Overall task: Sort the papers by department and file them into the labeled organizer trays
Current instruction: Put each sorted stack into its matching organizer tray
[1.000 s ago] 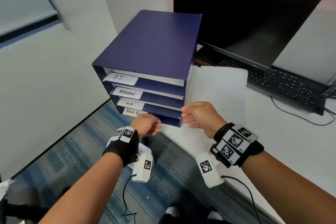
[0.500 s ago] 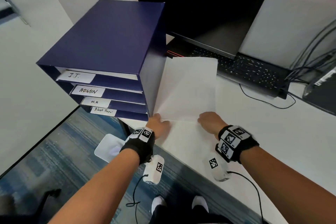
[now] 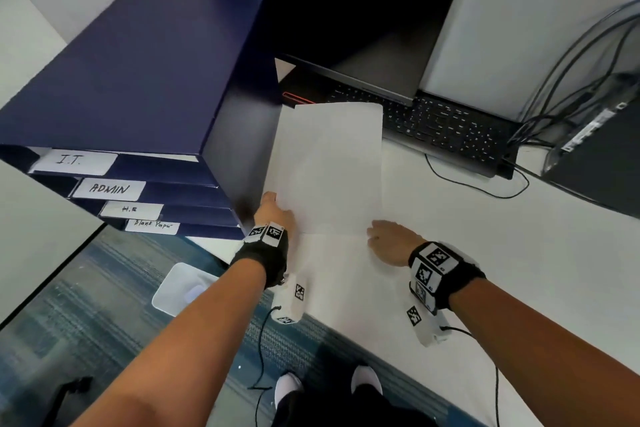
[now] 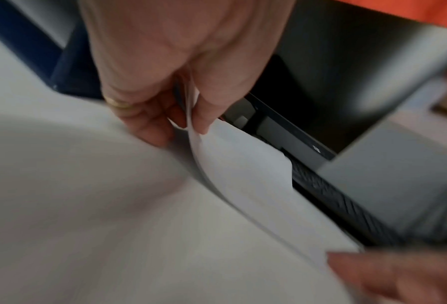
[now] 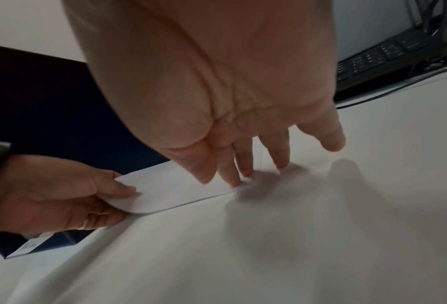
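Note:
A blue organizer stands at the desk's left end, its trays labeled I.T., ADMIN, H.R and Blank Paper from top to bottom. A white paper lies on the desk just right of it. My left hand pinches the paper's near left corner between thumb and fingers. In the left wrist view that edge of the paper curls up off the desk in my left hand. My right hand rests straight fingertips on the near right corner of the paper; my right hand grips nothing.
A black keyboard and dark monitor sit behind the paper. Cables and a dark box crowd the far right. The white desk ends just behind my wrists, with carpet and a white pad below.
Both hands left the front of the organizer's lower trays and moved right to the paper's near corners. My left hand took hold of its corner and raised that edge.

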Action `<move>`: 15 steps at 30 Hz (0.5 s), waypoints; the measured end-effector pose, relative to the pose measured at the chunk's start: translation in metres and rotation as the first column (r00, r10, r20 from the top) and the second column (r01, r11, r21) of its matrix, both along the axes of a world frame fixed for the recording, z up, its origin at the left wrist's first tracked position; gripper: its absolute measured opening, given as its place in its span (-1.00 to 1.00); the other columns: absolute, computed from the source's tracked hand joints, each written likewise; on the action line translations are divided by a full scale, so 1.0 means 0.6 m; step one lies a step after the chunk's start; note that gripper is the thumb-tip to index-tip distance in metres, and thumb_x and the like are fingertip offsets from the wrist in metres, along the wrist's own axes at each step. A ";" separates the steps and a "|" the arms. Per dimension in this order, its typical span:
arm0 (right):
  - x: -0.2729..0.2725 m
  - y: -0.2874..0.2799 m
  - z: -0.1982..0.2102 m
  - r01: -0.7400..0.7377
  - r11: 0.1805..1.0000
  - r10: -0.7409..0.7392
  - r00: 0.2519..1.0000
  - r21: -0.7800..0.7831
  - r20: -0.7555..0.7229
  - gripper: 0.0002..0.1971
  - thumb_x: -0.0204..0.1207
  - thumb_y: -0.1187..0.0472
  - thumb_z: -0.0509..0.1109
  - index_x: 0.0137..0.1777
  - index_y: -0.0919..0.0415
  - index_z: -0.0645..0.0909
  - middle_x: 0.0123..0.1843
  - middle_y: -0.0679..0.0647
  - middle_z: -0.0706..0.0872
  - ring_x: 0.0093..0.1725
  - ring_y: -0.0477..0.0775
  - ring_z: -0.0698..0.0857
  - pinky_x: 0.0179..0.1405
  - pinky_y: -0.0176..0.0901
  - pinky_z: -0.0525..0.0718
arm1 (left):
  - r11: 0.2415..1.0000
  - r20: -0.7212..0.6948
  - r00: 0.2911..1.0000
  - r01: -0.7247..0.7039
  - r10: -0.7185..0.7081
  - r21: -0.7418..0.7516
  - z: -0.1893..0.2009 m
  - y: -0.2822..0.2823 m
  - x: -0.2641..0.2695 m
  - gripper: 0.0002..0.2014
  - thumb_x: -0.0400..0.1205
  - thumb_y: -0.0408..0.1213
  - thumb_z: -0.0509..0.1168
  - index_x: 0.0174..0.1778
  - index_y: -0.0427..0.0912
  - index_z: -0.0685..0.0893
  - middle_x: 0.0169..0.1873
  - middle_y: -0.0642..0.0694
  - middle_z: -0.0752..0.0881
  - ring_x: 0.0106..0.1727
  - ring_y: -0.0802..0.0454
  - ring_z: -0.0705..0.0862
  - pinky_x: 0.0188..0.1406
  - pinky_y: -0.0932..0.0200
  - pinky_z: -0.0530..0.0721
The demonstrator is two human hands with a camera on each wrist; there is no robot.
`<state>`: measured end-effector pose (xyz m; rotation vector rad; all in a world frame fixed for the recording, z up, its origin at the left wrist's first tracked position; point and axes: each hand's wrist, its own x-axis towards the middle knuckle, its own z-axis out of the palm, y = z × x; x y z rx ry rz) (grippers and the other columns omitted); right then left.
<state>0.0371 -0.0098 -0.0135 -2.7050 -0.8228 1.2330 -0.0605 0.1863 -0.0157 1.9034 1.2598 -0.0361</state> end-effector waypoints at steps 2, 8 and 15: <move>0.009 0.001 0.008 0.043 0.998 -0.043 0.999 0.039 0.008 -0.74 0.69 0.26 0.00 0.00 0.23 0.53 0.19 0.18 0.54 0.40 0.22 0.50 0.35 -0.07 0.41 | 0.989 -0.003 0.994 0.105 -0.105 0.106 0.003 -0.009 -0.002 -0.45 0.59 -0.50 0.14 0.52 -0.10 0.32 0.16 -0.27 0.62 0.14 -0.21 0.63 0.06 0.12 0.53; 0.028 -0.021 -0.021 0.042 0.996 -0.049 0.994 0.074 0.096 -0.57 0.66 0.09 0.10 0.48 0.23 0.32 0.67 0.09 0.17 0.59 0.19 0.24 0.47 0.11 0.33 | 0.872 0.033 0.903 0.404 -0.429 0.276 -0.017 -0.043 -0.031 -0.27 0.52 -0.69 0.02 0.59 -0.03 0.29 0.46 -0.19 0.40 0.37 -0.14 0.53 0.39 0.20 0.40; 0.017 -0.029 -0.031 -0.088 0.996 0.079 0.973 0.032 0.216 -0.50 0.71 0.09 0.00 0.62 0.16 0.13 0.70 0.00 0.02 0.66 0.10 0.03 0.51 0.23 0.28 | 0.852 0.001 0.883 0.453 -0.469 0.261 -0.006 -0.050 -0.032 -0.20 0.54 -0.66 0.04 0.65 0.06 0.06 0.48 -0.15 0.35 0.32 -0.15 0.56 0.24 0.14 0.52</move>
